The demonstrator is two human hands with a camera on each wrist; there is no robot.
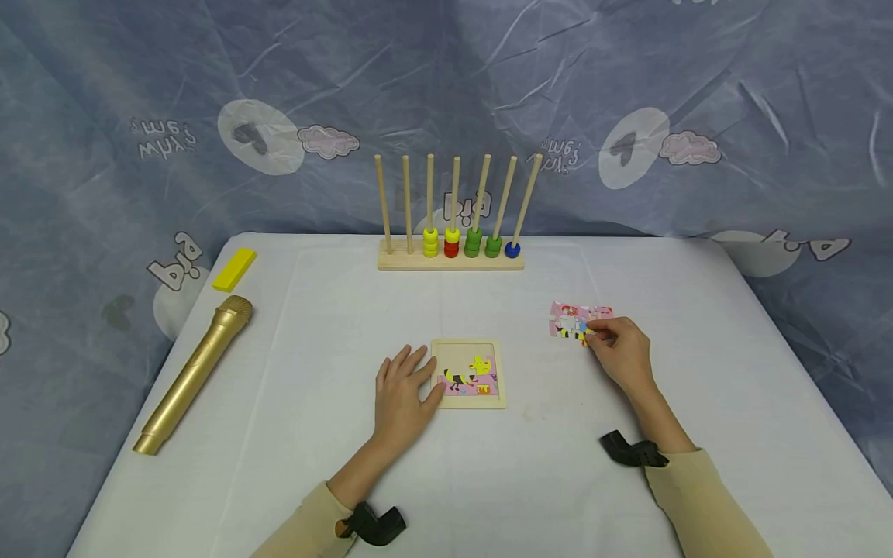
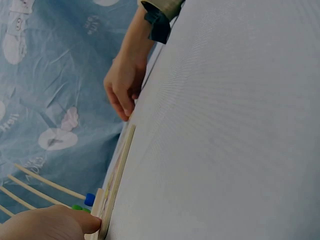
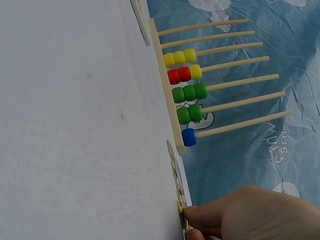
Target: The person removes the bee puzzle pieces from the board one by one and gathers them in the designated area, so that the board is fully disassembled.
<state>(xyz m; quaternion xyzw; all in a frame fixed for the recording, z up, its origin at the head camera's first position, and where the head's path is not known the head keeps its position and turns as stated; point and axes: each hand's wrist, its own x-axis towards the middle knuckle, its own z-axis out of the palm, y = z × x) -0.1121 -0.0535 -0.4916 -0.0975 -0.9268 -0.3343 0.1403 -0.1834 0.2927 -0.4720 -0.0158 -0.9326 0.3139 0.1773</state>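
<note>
A square wooden puzzle tray [image 1: 467, 402] lies mid-table with several pink and yellow pieces fitted in its lower and right parts; a bee shows among them. My left hand [image 1: 403, 399] rests beside it, fingers spread, with the thumb and forefinger touching its left rim. To the right lies a cluster of loose pink jigsaw pieces [image 1: 563, 310]. My right hand [image 1: 623, 353] is at the cluster's near right side, pinching a puzzle piece [image 3: 182, 216] between thumb and forefinger. The fingertips partly hide this piece.
A wooden peg rack [image 1: 449, 264] with coloured beads on several upright rods stands at the back edge. A gold microphone [image 1: 195, 376] and a yellow block [image 1: 234, 270] lie on the left. White cloth covers the table [image 1: 314, 310].
</note>
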